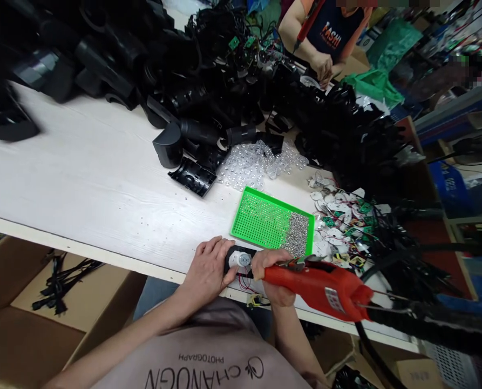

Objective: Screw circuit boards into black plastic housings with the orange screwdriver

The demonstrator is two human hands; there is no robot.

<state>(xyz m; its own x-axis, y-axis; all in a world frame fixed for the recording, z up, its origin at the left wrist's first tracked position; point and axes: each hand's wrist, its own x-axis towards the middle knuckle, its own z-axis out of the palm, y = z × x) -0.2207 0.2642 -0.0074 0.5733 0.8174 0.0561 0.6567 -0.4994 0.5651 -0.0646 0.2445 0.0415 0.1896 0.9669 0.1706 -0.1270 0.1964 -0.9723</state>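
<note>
My left hand is closed on the left end of a black plastic housing at the table's front edge. In the housing sits a white part with a round silvery motor; red and dark wires trail from it towards me, near a small yellow-framed part. My right hand grips a red electric screwdriver, tilted nearly flat, with its body to the right. Its fingers are beside the housing's right end; the screwdriver's tip is hidden. Just beyond lies a green tray with small metal screws at its right end.
Clear plastic pieces lie behind the tray, near black shells. Wired white parts are heaped on the right. Across the table, a co-worker's hands are near a red tool. A cardboard box with cables stands below left.
</note>
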